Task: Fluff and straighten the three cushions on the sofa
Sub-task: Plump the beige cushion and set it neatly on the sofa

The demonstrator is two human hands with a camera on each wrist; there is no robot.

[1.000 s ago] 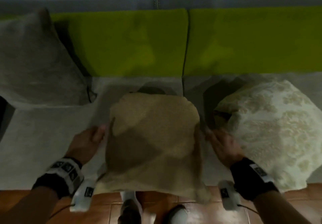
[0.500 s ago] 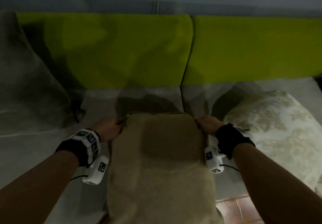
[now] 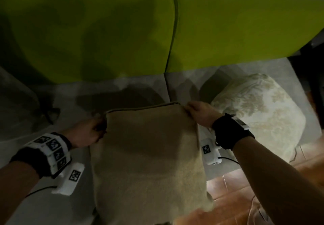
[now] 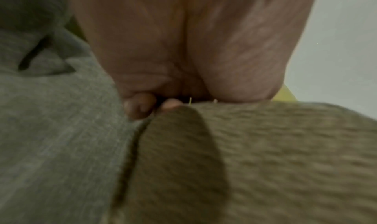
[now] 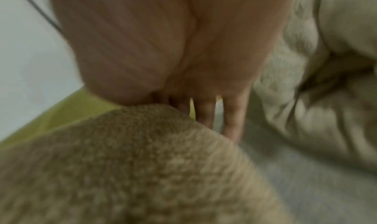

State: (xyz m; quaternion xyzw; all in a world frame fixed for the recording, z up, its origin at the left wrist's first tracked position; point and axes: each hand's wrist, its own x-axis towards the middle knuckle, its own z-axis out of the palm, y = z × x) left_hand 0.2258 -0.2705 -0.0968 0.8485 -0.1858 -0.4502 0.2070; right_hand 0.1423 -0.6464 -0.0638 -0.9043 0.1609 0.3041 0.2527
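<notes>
Both hands, left hand [image 3: 85, 132] and right hand [image 3: 199, 113], have shifted to the tan cushion [image 3: 149, 158]'s far corners, fingers pinching it, likely mid-fluff.

Left hand [image 3: 84, 133] and right hand [image 3: 201, 113] were bare, both forearms unsleeved. Left wrist carried a black band [image 3: 29, 161] wrapped by a white strap [image 3: 52, 152] printed with square black-and-white marker tiles. Beneath it sat a white camera housing [image 3: 70, 179] bearing one square marker; a thin black cable [image 3: 41, 189] ran from it. Right wrist carried a black band [image 3: 229, 133] with a small white tag [image 3: 242, 124] at its edge, a white marked housing [image 3: 209, 153] below, and a black lead [image 3: 228, 160].
</notes>
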